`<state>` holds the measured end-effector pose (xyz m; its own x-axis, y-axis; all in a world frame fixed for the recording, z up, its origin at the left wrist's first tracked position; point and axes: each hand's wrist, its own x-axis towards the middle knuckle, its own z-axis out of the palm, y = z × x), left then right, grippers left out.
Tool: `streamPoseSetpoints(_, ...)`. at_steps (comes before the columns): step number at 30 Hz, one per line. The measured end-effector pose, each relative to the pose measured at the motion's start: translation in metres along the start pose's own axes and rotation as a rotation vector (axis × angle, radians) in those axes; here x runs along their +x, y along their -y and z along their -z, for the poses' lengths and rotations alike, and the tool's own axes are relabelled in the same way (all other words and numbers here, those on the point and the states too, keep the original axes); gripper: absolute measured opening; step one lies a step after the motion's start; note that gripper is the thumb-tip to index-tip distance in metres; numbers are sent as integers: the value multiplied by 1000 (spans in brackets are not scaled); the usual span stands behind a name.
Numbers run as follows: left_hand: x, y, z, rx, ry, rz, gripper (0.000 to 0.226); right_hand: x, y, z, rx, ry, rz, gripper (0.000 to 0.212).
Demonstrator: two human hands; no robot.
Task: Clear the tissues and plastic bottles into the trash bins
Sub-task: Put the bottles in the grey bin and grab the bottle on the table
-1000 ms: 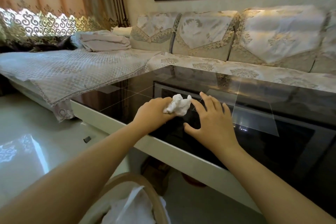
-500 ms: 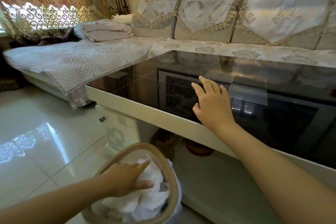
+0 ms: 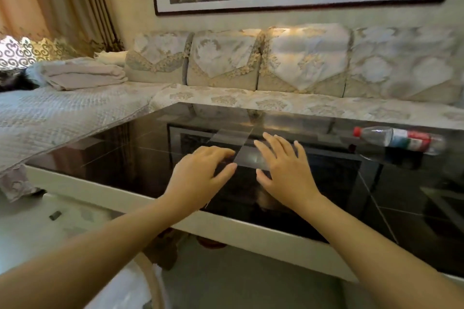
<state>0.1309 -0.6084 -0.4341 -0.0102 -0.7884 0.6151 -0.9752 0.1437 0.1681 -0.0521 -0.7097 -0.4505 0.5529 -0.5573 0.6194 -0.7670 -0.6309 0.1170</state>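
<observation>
A clear plastic bottle with a red cap and a red-and-green label lies on its side at the far right of the black glass coffee table. My left hand hovers over the table's middle, fingers loosely bent, holding nothing. Just to its right, my right hand is spread flat with nothing in it. Only the tan rim of the trash bin shows at the bottom left, beside my left forearm. No tissue lies on the table.
A patterned cream sofa wraps round the back and left of the table, with folded blankets on its left part. Curtains hang at the left. The glossy floor lies to the left of the table.
My left hand carried the tissue from the table down into the bin, let it go and came back up beside my right hand. The view tilted up, bringing the bottle into sight.
</observation>
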Motion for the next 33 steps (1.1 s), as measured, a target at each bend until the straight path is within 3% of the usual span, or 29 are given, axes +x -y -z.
streamPoseSetpoints(8, 63, -91, -97, 10, 88, 36, 70, -32, -130, 14, -165, -72, -34, 66)
streamPoseSetpoints(18, 135, -161, -196, -45, 19, 16, 73, -72, -295, -8, -378, 1, -239, 83)
streamPoseSetpoints(33, 214, -173, -276, -56, -16, -84, 69, 2, -406, -73, -591, 277, -224, 83)
